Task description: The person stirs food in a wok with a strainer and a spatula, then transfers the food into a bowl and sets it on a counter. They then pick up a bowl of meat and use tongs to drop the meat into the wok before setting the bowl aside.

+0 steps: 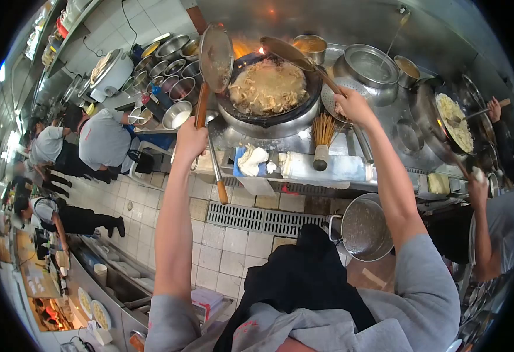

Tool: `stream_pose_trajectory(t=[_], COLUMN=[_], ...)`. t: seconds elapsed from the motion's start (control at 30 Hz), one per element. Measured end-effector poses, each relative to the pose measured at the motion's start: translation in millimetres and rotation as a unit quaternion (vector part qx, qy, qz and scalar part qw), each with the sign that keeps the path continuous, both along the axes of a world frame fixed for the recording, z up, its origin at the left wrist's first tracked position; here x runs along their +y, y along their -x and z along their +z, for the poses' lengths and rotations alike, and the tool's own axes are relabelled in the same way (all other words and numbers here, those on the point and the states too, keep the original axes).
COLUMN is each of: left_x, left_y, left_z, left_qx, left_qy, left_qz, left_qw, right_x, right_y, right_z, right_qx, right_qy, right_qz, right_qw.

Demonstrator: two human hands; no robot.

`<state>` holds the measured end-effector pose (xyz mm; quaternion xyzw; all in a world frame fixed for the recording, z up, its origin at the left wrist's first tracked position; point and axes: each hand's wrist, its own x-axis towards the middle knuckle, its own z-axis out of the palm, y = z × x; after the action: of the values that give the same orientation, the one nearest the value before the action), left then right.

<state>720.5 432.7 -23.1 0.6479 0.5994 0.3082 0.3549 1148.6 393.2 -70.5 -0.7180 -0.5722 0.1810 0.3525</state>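
My left hand (191, 141) is closed around the wooden handle of a large round metal ladle (217, 58), raised over the left rim of the wok. My right hand (352, 107) grips the wooden handle of a second wide metal scoop (287, 54), seen nearly edge-on above the wok's right rim. Between them, meat-like pieces in brown liquid (268, 85) fill the dark wok (242, 117), with flames behind it. A perforated skimmer (338, 98) lies beneath my right hand. Below my left hand, a metal utensil with a wooden end (222, 192) leans over the counter edge.
A bamboo brush (323, 132), folded cloths (324, 166) and a lidded pot (372, 64) occupy the stove counter. Metal bowls (182, 89) crowd the left. A large pot (367, 227) stands low at right. A co-worker's hand (477, 190) is by another wok (433, 120); other people stand left.
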Motion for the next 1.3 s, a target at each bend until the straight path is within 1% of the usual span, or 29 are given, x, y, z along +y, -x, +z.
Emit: stream_pose_trajectory(t=[0.07, 0.1, 0.17, 0.2, 0.33, 0.43, 0.53, 0.57, 0.6, 0.67, 0.77, 0.83, 0.9, 0.93, 1.07, 1.17, 1.23, 1.3], left_x=[17, 22, 30, 38, 55, 57, 51, 44, 34, 22, 5, -16, -32, -38, -52, -51, -41, -19], left_y=[-7, -12, -24, -26, -49, -64, -63, -63, -60, -49, -30, -23, -15, -11, -11, -23, -38, -63], left_z=[-3, -5, -8, -15, -27, -34, -41, -36, -30, -23, -12, 9, 26, 33, 48, 54, 57, 65], left_qx=[0.047, 0.042, 0.032, -0.027, -0.100, -0.107, -0.142, -0.154, -0.130, -0.145, -0.162, -0.180, -0.161, -0.158, -0.175, -0.176, -0.183, -0.180], left_qy=[-0.019, 0.006, 0.055, 0.092, 0.134, 0.119, 0.126, 0.130, 0.129, 0.132, 0.142, 0.149, 0.140, 0.137, 0.130, 0.117, 0.100, 0.058], left_qz=[0.001, 0.005, 0.014, 0.008, -0.018, -0.054, -0.058, -0.060, -0.060, -0.070, -0.084, -0.085, -0.101, -0.104, -0.098, -0.094, -0.094, -0.112], left_qw=[0.999, 0.999, 0.998, 0.995, 0.986, 0.986, 0.980, 0.978, 0.981, 0.978, 0.973, 0.969, 0.972, 0.972, 0.971, 0.973, 0.973, 0.976], right_x=[22, 27, 38, 43, 65, 66, 59, 55, 48, 24, -22, -49, -68, -73, -106, -119, -122, -125], right_y=[-2, -4, 2, 5, 4, 14, 13, 13, 11, 7, 11, 15, 17, 11, 8, 8, 8, 10], right_z=[-15, -19, -21, -19, -37, -44, -38, -32, -26, -12, 15, 26, 31, 26, 25, 26, 14, 0], right_qx=[0.090, 0.135, 0.292, 0.367, 0.523, 0.570, 0.575, 0.576, 0.558, 0.518, 0.416, 0.363, 0.309, 0.310, 0.313, 0.378, 0.409, 0.440], right_qy=[0.026, 0.040, 0.107, 0.139, 0.219, 0.249, 0.279, 0.286, 0.266, 0.226, 0.186, 0.176, 0.164, 0.160, 0.132, 0.111, 0.089, 0.040], right_qz=[-0.021, -0.031, -0.059, -0.070, -0.048, -0.035, -0.016, -0.009, -0.011, -0.018, -0.009, -0.015, -0.022, -0.008, -0.016, -0.031, -0.051, -0.035], right_qw=[0.995, 0.989, 0.949, 0.917, 0.822, 0.782, 0.769, 0.765, 0.786, 0.825, 0.890, 0.915, 0.936, 0.937, 0.940, 0.919, 0.907, 0.896])
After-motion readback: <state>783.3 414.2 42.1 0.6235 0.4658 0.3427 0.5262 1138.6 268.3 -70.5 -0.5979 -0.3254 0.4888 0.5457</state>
